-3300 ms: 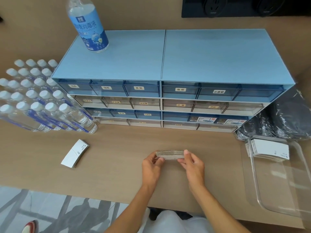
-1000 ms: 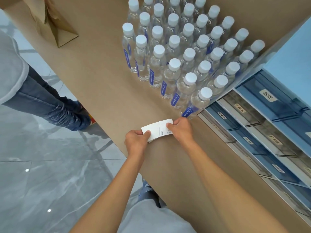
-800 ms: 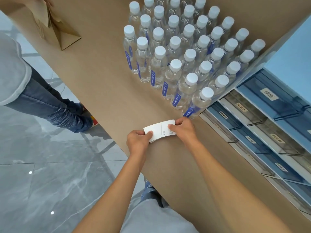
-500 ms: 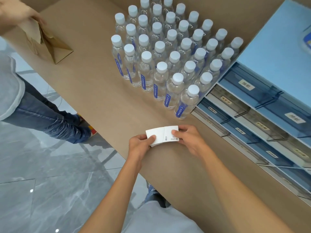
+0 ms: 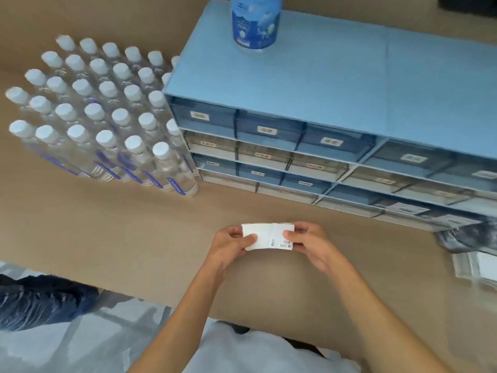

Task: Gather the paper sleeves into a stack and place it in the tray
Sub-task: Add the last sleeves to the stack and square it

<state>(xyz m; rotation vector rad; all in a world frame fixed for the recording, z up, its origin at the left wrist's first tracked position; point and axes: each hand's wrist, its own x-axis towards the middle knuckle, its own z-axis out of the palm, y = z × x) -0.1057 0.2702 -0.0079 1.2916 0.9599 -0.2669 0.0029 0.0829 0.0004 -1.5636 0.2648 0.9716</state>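
A small stack of white paper sleeves [image 5: 269, 236] hangs just above the brown table, held flat between both hands. My left hand [image 5: 230, 244] pinches its left end and my right hand [image 5: 309, 242] pinches its right end, thumbs on top. The top sleeve shows small print near the right thumb. At the far right edge a corner of the clear tray [image 5: 476, 267] shows, blurred, with white sleeves inside it.
A blue drawer cabinet [image 5: 309, 130] stands behind the hands with a large bottle [image 5: 254, 21] on top. Several capped water bottles [image 5: 107, 122] crowd the left. A dark plastic bag [image 5: 462, 238] lies by the tray. A person's jeans [image 5: 40, 300] show beyond the table edge at lower left.
The view has swung right: the cabinet front and the tray corner have come into sight. Both hands have carried the sleeve stack rightward along the table, away from the bottles.
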